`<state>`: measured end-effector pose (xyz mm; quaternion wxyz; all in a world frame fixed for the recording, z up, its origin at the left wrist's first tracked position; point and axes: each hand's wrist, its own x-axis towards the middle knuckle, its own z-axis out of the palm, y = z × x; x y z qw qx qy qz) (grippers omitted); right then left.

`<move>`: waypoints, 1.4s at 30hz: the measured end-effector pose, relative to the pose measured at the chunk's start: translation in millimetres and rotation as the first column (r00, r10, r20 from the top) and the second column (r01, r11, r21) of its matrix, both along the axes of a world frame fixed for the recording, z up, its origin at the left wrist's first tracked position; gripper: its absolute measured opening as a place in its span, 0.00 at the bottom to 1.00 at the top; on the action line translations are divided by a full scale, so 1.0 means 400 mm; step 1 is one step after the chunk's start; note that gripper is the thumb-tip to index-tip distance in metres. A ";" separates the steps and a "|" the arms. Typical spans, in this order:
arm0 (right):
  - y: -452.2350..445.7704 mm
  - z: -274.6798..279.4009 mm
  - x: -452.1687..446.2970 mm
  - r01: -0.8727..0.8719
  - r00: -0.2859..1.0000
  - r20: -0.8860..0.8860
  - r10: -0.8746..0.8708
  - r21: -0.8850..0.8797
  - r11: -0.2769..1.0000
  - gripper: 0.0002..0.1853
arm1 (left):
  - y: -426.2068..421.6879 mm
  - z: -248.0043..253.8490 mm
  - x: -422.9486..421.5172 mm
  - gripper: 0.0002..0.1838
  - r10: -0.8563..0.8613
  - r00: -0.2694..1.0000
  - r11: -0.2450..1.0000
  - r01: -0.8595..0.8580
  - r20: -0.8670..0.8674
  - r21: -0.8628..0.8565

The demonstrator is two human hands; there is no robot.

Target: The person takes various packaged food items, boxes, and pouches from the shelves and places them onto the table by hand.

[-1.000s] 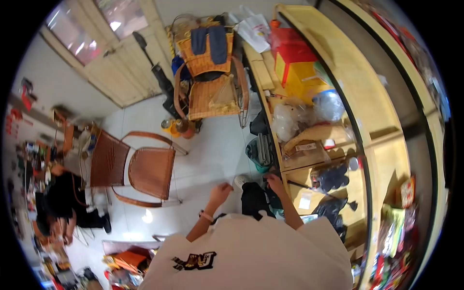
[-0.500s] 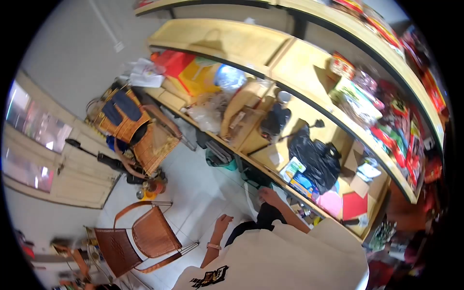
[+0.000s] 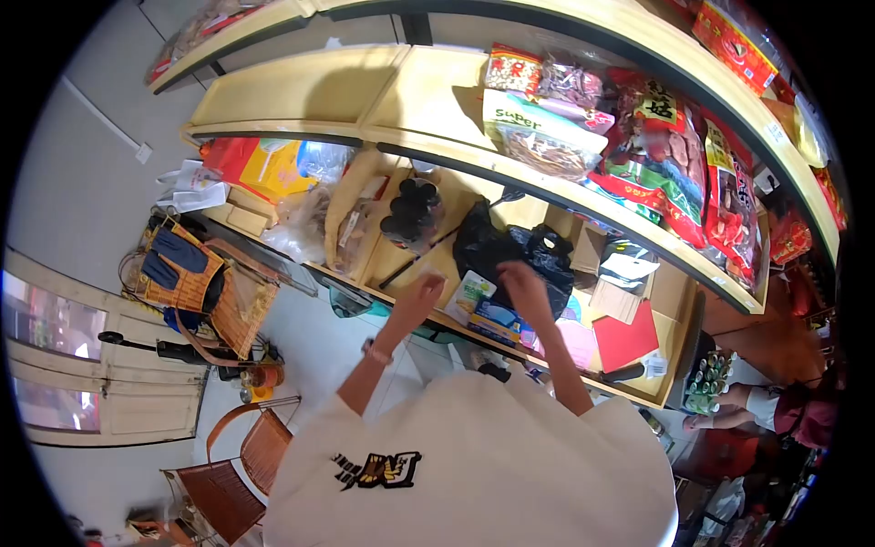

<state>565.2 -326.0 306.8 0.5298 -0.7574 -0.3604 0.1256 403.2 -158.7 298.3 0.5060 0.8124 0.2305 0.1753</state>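
My left hand (image 3: 417,301) is over the front edge of the lower shelf, its fingers loosely bent and apart, with nothing visible in them. A black plastic bag (image 3: 488,244) lies crumpled on that shelf. In front of the bag is my right hand (image 3: 526,287), slightly blurred, fingers apart; whether it touches the plastic I cannot tell. Between my hands sit a white and green packet (image 3: 470,296) and a blue box (image 3: 499,323). Behind my left hand is a dark, rounded object (image 3: 412,211), beside a thin black rod (image 3: 415,262).
Snack bags (image 3: 661,155) fill the right of the upper shelf (image 3: 428,87). A red card (image 3: 625,335) lies on the lower shelf's right, near brown cardboard (image 3: 615,299). Wicker chairs (image 3: 246,305) stand on the left. Another person (image 3: 775,406) is at the far right.
Both my hands have risen from beside my body to the lower shelf, the right one to the black bag. My view has turned right, bringing me nearer and more squarely to the shelves.
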 end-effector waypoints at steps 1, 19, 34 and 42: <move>-0.016 0.044 0.036 0.021 0.999 0.035 -0.022 0.047 0.999 0.09 | -0.005 0.048 0.067 0.11 -0.044 0.996 0.994 0.035 0.078 0.104; 0.023 0.391 0.370 0.017 0.748 0.661 -0.048 0.053 0.998 0.13 | 0.050 0.313 0.656 0.24 -0.156 0.988 0.294 0.032 0.015 0.955; 0.139 0.273 0.360 0.060 0.610 0.783 0.125 -0.203 0.977 0.35 | 0.004 0.250 0.133 0.18 0.294 0.844 0.415 -0.536 0.450 0.735; 0.064 0.387 0.128 -0.444 0.878 0.277 0.392 0.158 0.882 0.38 | -0.209 0.173 -0.284 0.20 0.604 0.793 0.615 -0.525 0.077 0.588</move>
